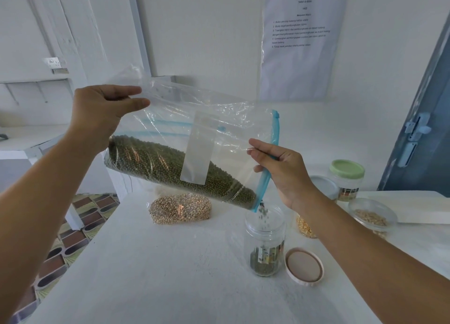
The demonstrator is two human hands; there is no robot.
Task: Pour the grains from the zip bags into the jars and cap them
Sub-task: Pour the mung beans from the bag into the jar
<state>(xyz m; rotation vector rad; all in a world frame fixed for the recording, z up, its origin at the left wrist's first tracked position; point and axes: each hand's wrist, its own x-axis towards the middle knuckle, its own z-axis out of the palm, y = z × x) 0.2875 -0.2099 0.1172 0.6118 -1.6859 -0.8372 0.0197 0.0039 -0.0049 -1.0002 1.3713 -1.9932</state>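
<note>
Above, the left hand pinches the bottom corner of a clear zip bag between thumb and fingers, raised high. The right hand pinches the bag's blue zip edge, fingers curled round it. Tilted, the bag holds green grains gathered along its lower side; its lowest corner hangs directly over the open jar. Several grains are falling into this jar, which is partly filled at its base. Just right of the jar lies 1 pink lid, underside up. Behind and left of the jar rests a bag of beige grains. Behind and right of the jar stand 2 capped jars and an open container of pale grains, all on the white table.
</note>
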